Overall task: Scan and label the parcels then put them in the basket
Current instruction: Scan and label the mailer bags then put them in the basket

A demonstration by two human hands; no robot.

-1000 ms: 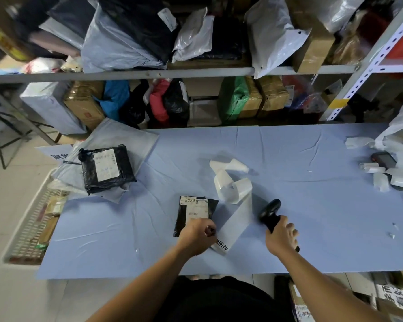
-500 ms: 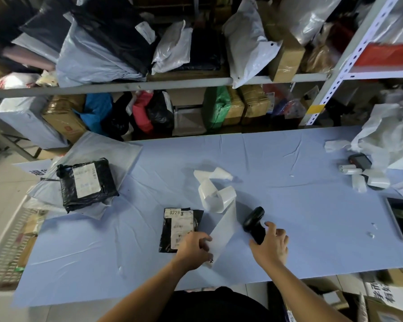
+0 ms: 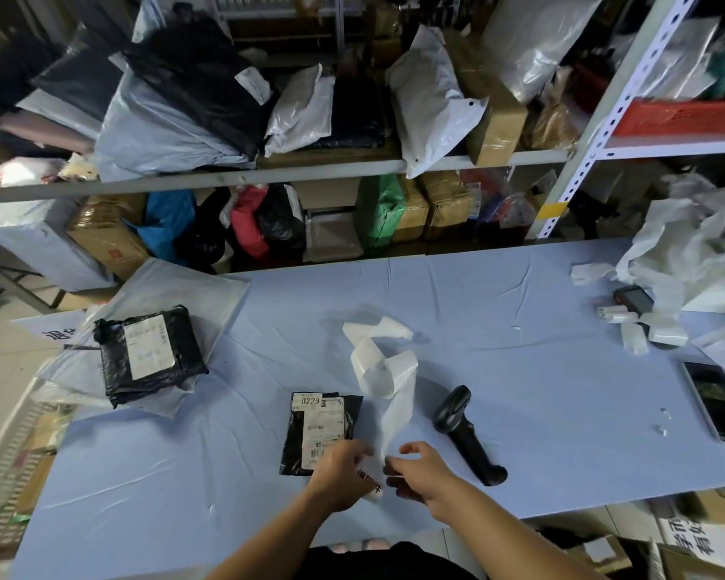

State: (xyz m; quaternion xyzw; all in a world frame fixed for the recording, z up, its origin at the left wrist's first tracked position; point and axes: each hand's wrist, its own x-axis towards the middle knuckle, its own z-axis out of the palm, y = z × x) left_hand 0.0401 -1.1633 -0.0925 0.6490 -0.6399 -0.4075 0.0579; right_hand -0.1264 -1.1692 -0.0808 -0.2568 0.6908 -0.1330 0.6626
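A: Your small black parcel lies flat on the blue table right in front of you, white label up, with "0229" printed at its far end. Your left hand covers its near right corner.

B: That same hand holds the label strip — the fingers are curled round the strip's near end, where black print shows between your two hands.

A: Your right hand is just beside it, with the fingers bent and their tips at the strip's edge. It is blurred there — I cannot tell whether you pinch the strip or only touch it.

B: From your hands the strip runs away from you to a loose curl further up the table. The scanner lies on its side just right of your right hand, apart from it, head pointing away from you.

A: Your larger black parcel sits well to the left on a pale plastic mailer, label up.

B: The basket stands off the table's left end, lower down, with things inside. A phone lies flat near the right edge.
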